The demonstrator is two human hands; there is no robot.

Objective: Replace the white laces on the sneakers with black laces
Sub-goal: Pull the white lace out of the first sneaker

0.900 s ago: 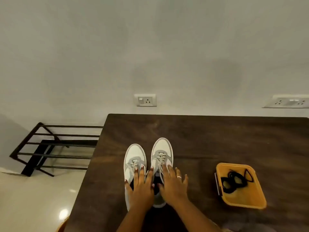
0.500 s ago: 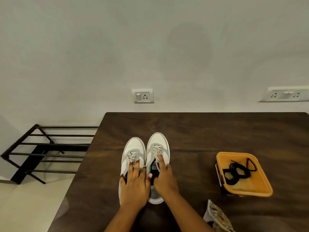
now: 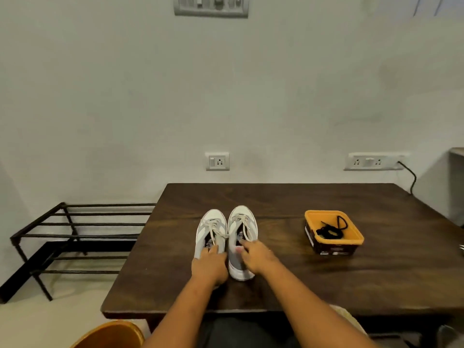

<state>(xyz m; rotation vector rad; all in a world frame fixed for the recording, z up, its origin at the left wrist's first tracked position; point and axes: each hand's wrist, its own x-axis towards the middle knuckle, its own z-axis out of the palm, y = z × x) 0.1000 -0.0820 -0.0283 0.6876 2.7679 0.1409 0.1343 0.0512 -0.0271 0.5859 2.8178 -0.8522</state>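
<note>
The table (image 3: 288, 285) is showing dark grained wood with a soft sheen; the white laces (image 3: 214, 231) are looking like woven cloth, the tub (image 3: 350, 228) like smooth plastic.

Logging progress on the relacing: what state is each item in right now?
left sneaker: upright, white laces loose, still threaded.
right sneaker: same.
orange tub: open, no lid.
black laces: coiled in tub, untouched.
left hand: holds left sneaker's heel.
right hand: on right sneaker's collar, grip unclear.
</note>
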